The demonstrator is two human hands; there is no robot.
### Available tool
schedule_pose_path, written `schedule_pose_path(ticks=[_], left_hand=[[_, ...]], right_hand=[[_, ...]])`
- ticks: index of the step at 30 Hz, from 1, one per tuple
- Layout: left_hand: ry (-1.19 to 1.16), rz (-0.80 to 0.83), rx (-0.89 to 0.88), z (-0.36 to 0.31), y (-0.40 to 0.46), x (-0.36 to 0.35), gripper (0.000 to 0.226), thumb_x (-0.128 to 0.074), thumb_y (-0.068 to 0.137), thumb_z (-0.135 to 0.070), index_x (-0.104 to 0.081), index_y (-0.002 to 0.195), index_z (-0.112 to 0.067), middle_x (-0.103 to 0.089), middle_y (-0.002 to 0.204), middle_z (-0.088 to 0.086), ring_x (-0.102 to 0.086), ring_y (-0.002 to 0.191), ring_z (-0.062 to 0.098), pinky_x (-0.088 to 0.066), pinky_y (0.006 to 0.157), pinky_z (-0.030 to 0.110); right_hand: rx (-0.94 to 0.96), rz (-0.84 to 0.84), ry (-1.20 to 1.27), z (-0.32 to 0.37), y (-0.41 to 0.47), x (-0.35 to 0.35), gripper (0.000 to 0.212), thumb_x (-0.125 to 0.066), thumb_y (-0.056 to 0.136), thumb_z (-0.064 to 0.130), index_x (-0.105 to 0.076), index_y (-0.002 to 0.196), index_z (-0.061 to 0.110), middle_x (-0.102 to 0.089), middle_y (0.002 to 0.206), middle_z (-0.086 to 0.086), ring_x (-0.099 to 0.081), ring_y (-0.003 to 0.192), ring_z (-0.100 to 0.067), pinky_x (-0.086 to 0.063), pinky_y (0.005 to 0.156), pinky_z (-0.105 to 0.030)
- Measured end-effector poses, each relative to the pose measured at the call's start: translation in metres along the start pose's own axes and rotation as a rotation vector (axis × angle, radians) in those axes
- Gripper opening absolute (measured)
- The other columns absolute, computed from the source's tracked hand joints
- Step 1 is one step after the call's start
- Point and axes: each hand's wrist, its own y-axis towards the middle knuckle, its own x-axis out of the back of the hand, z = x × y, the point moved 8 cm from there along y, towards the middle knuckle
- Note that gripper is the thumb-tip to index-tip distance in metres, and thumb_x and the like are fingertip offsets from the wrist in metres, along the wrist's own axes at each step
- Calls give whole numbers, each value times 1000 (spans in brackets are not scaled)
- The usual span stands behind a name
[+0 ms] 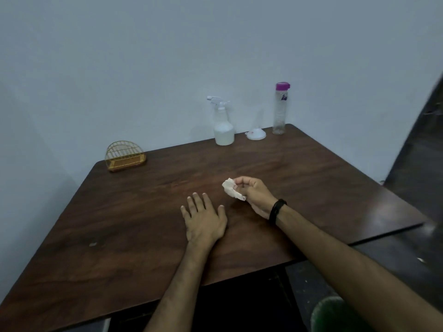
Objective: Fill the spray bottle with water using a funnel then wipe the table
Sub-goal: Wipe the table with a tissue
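A white spray bottle [223, 125] stands upright at the far edge of the dark wooden table [134, 212], its trigger head on. To its right a white funnel [256, 134] lies mouth down, then a tall clear water bottle [280, 109] with a purple cap. My right hand [254, 195] pinches a crumpled white tissue [231, 189] just above the table's middle. My left hand [203, 218] rests flat on the table beside it, fingers straight and spread.
A gold wire napkin holder [124, 155] sits at the table's far left corner. A small pale speck [93, 244] lies on the left part of the table. A green bin [335, 315] stands on the floor at lower right, below my right forearm.
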Motion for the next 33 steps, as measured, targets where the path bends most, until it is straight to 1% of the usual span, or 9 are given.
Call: schedule_pose_path(ticks=[4,9,12,14,18,21,26,30,33], left_hand=[[-4,12,-174,-76,-29,-18,72,-23,103,-49,-8,160,-8,-2,167,19,2,154,36,1,122,56],[-61,-2,-375,-162,-77,-33,73,-24,101,-49,-12,159,-7,-10,166,18,-4,154,33,-4,123,53],[-76,-63,-448,-204,-119,-39,85,-12,88,-56,-18,158,-8,-20,164,18,-12,153,32,-8,123,54],[-163,-148,-534,-230,-153,-43,79,-26,88,-53,-32,154,-10,-31,161,15,-21,151,30,-12,122,53],[-367,-261,-905,-283,-220,-81,52,-61,83,-31,-60,129,-8,-57,135,14,-48,133,30,-40,110,44],[-328,-41,-1007,-310,-235,-146,45,-67,79,-26,-64,121,-11,-63,122,8,-56,120,25,-48,100,40],[-233,408,-872,-318,-222,-253,42,-58,89,-37,-60,127,-19,-63,126,2,-57,117,21,-47,100,36],[-130,595,-787,-314,-218,-298,49,-57,93,-38,-57,135,-13,-59,139,7,-52,129,24,-40,109,34],[-83,633,-744,-309,-212,-317,51,-57,94,-40,-57,135,-11,-58,139,7,-52,130,23,-40,108,33]], right_hand=[[35,-105,-9,3,-48,58,15,-58,94,-2,-67,95,11,-68,92,-9,-59,81,-16,-48,66,-19],[63,-160,-111,6,-114,125,10,-62,94,1,-67,99,7,-66,99,-17,-59,90,-25,-49,80,-33],[160,-226,-275,14,-159,164,12,-65,93,5,-69,97,15,-71,98,-7,-65,88,-20,-53,81,-32],[201,-350,-329,11,-193,201,15,-66,92,4,-68,94,19,-70,97,-3,-65,87,-18,-55,78,-28],[108,-593,-200,-28,-258,283,12,-63,92,-2,-66,103,-2,-68,96,-14,-62,85,-16,-51,75,-24],[-83,-669,-155,-89,-295,323,13,-63,92,-1,-67,104,-3,-68,94,-14,-62,81,-17,-52,73,-28],[-506,-734,-378,-212,-339,355,9,-71,87,10,-71,84,18,-70,82,1,-64,78,-13,-53,77,-33],[-762,-634,-593,-281,-347,360,8,-66,89,16,-72,89,11,-70,90,-6,-65,89,-22,-52,78,-31],[-860,-522,-631,-314,-342,359,24,-56,95,11,-72,113,14,-68,119,-8,-63,108,-25,-51,92,-33]])
